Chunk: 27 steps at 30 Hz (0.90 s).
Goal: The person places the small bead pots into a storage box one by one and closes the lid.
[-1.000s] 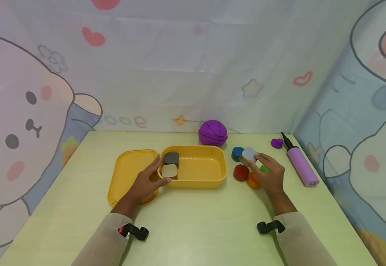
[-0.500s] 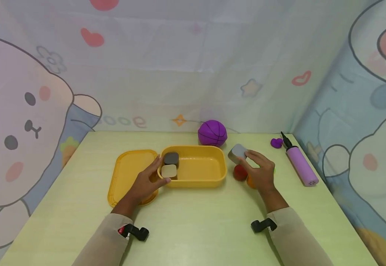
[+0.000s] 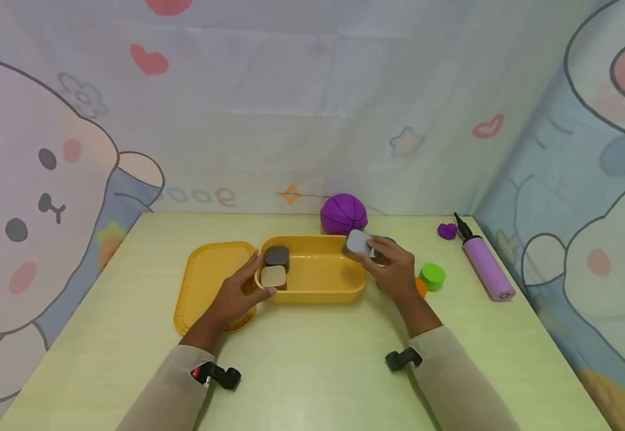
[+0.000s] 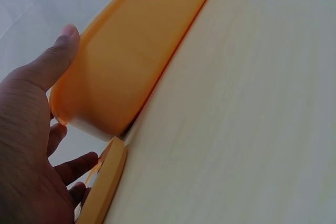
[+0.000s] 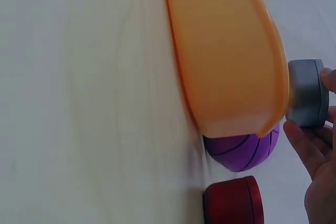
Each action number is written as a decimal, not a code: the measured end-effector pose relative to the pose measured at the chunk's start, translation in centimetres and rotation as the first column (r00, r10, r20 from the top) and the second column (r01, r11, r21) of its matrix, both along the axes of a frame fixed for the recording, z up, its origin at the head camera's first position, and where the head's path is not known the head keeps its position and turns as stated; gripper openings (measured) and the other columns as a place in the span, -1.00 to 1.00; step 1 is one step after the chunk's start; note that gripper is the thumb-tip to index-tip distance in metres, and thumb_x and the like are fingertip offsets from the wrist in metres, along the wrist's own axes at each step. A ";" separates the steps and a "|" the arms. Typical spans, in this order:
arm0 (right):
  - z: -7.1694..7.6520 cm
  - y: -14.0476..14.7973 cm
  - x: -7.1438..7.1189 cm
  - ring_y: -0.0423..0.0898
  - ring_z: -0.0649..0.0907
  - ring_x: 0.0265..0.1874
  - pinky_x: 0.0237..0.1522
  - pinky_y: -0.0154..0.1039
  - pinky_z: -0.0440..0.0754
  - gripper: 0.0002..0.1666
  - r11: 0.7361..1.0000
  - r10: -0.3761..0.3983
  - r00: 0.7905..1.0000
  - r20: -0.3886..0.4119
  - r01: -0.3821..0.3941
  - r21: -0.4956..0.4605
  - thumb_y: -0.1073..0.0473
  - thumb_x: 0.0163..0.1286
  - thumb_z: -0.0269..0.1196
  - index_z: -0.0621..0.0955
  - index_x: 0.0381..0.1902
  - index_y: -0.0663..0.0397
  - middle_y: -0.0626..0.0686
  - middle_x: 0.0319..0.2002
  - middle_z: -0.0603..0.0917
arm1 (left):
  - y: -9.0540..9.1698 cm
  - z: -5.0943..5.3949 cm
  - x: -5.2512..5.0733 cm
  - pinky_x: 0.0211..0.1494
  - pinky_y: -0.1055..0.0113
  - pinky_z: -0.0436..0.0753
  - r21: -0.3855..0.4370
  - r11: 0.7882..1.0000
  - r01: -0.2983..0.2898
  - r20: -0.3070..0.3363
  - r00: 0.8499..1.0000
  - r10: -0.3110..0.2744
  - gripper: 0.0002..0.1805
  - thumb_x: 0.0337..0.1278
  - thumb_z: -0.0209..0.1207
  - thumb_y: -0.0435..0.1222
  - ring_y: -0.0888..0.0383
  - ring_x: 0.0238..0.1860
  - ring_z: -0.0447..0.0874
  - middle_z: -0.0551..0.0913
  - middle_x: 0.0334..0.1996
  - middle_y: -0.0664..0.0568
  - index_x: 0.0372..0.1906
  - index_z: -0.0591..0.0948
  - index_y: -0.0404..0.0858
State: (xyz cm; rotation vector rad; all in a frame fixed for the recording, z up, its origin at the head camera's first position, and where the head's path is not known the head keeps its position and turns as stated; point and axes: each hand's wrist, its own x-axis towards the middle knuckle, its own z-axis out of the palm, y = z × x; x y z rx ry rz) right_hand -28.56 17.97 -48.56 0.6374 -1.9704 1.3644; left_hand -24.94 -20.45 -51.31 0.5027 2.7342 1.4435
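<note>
My left hand [image 3: 237, 293] grips the left end of the yellow plastic container [image 3: 318, 297], thumb on its near rim and forefinger toward the far side. A dark grey box [image 3: 277, 256] and a beige box [image 3: 273, 276] sit inside at that end. Between thumb and fingers, my right hand [image 3: 393, 269] pinches a small grey rounded-square box [image 3: 357, 244] above the container's right end. A seam runs round this box in the right wrist view. Partly behind the right hand are a blue round piece [image 3: 391, 240] and an orange one [image 3: 421, 287].
A yellow lid [image 3: 199, 287] lies left of the container. Behind stands a purple ball [image 3: 343, 214]. To the right are a green round piece [image 3: 433, 276], a purple heart [image 3: 447, 231] and a lilac hand pump [image 3: 488, 267]. The right wrist view shows a red piece [image 5: 233, 200].
My right hand has lifted the grey box from among the coloured pieces and carried it left to the container's right end. The left hand and container have stayed in place.
</note>
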 end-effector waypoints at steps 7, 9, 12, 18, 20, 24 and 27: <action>0.2 -1.4 0.3 0.37 0.81 0.16 -0.16 -0.09 0.86 -0.49 0.998 0.000 0.995 0.103 -0.007 0.067 0.39 0.23 0.62 0.78 0.14 0.41 0.41 0.17 0.80 | 0.0 0.1 0.1 0.80 -0.35 0.02 -0.003 1.000 0.001 0.000 1.000 -0.001 0.04 0.44 0.40 0.09 -0.18 0.83 -0.12 -0.06 0.83 0.14 0.81 0.08 0.10; 0.4 -1.8 0.4 0.37 0.80 0.18 -0.16 -0.10 0.86 -0.48 0.997 0.012 0.992 0.129 -0.022 0.079 0.37 0.25 0.62 0.77 0.16 0.40 0.40 0.18 0.80 | 0.1 0.1 0.1 0.79 -0.36 0.02 0.002 1.000 0.003 -0.003 1.000 -0.003 0.03 0.44 0.39 0.09 -0.19 0.83 -0.12 -0.06 0.83 0.13 0.81 0.08 0.09; 0.5 -2.2 0.3 0.37 0.80 0.18 -0.16 -0.11 0.87 -0.47 0.992 0.022 0.988 0.153 -0.040 0.116 0.34 0.27 0.62 0.77 0.18 0.39 0.39 0.18 0.80 | 0.3 0.1 0.2 0.79 -0.37 0.02 0.017 1.000 0.005 -0.001 1.000 -0.005 0.03 0.44 0.40 0.09 -0.19 0.83 -0.12 -0.05 0.83 0.12 0.81 0.09 0.09; 0.7 -3.0 -0.1 0.36 0.80 0.19 -0.11 0.02 0.88 -0.48 0.972 0.039 0.992 0.117 -0.065 0.224 0.31 0.25 0.64 0.79 0.14 0.40 0.37 0.13 0.82 | 0.4 -0.3 0.2 0.81 -0.33 0.01 0.020 1.000 -0.001 0.007 1.000 0.000 0.05 0.42 0.41 0.11 -0.15 0.83 -0.11 -0.06 0.83 0.17 0.81 0.09 0.10; 0.8 -3.4 -0.3 0.36 0.80 0.21 -0.06 0.10 0.87 -0.47 0.963 0.043 0.994 0.103 -0.069 0.259 0.30 0.25 0.64 0.79 0.15 0.40 0.37 0.13 0.82 | 0.3 -0.4 0.1 0.80 -0.34 0.01 0.014 1.000 -0.006 0.001 1.000 0.006 0.05 0.42 0.41 0.11 -0.16 0.83 -0.10 -0.05 0.83 0.16 0.81 0.10 0.11; 1.0 -4.1 -0.5 0.33 0.78 0.25 0.17 0.17 0.80 -0.46 0.941 0.024 0.993 0.118 -0.062 0.333 0.23 0.29 0.63 0.78 0.17 0.37 0.35 0.16 0.82 | 0.1 -0.3 0.0 0.80 -0.35 0.02 0.011 1.000 -0.005 -0.001 1.000 0.005 0.04 0.42 0.41 0.10 -0.18 0.83 -0.11 -0.05 0.83 0.13 0.81 0.10 0.10; 1.3 -4.6 -0.7 0.30 0.77 0.29 0.23 0.12 0.78 -0.45 0.918 0.002 0.990 0.140 -0.058 0.393 0.16 0.33 0.61 0.78 0.20 0.34 0.31 0.19 0.82 | 0.0 -0.1 0.0 0.80 -0.36 0.02 0.012 1.000 0.002 0.000 1.000 -0.002 0.04 0.43 0.41 0.10 -0.19 0.83 -0.11 -0.05 0.83 0.12 0.81 0.10 0.09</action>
